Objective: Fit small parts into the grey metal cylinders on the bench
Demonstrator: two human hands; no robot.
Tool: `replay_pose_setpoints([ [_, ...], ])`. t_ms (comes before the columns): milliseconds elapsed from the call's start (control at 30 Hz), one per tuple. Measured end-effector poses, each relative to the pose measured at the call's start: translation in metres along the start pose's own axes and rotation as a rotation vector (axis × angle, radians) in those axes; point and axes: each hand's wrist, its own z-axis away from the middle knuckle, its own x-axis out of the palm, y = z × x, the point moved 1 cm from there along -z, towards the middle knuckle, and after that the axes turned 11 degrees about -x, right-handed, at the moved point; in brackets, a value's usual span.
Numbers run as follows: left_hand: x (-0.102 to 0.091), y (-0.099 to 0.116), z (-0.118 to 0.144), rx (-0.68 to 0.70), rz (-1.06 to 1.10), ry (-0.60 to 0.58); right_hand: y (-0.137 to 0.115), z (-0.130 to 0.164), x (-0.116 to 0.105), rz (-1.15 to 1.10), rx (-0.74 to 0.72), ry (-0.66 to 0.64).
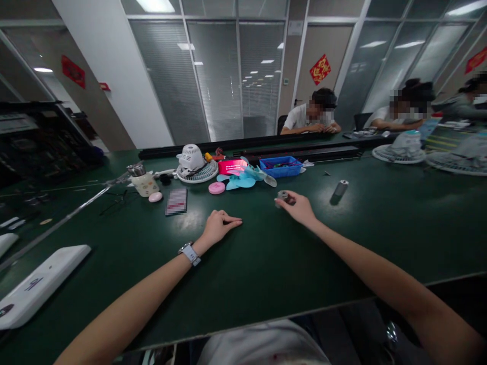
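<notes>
While pinched in the right hand (300, 207), one small cylinder (282, 195) (another (340, 188) apart); left hand (218, 226) loosely curled.

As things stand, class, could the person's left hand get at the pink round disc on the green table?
Probably yes. The left hand rests loosely curled on the table, and the pink disc lies straight beyond it with only bare green surface between them. The right hand grips a small grey part elsewhere.
</notes>
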Motion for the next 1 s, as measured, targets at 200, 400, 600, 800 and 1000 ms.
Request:
replay_pose_setpoints([
  [200,0.000,0.002,0.000,-0.011,0.073,0.090,0.081,-0.016,-0.057,0.358,0.303,0.156],
  [400,-0.003,-0.003,0.001,-0.326,0.437,0.392,0.061,-0.009,-0.053,0.467,0.303,0.256],
  [600,-0.002,-0.005,-0.001,-0.405,0.531,0.463,-0.036,0.007,0.015,0.275,-0.315,-0.031],
  [800,-0.002,-0.002,0.001,-0.393,0.531,0.441,-0.077,0.009,0.086,0.136,-0.301,-0.440],
  [1000,-0.004,0.003,0.004,-0.387,0.511,0.400,-0.072,0.006,0.063,0.119,-0.358,-0.336],
])
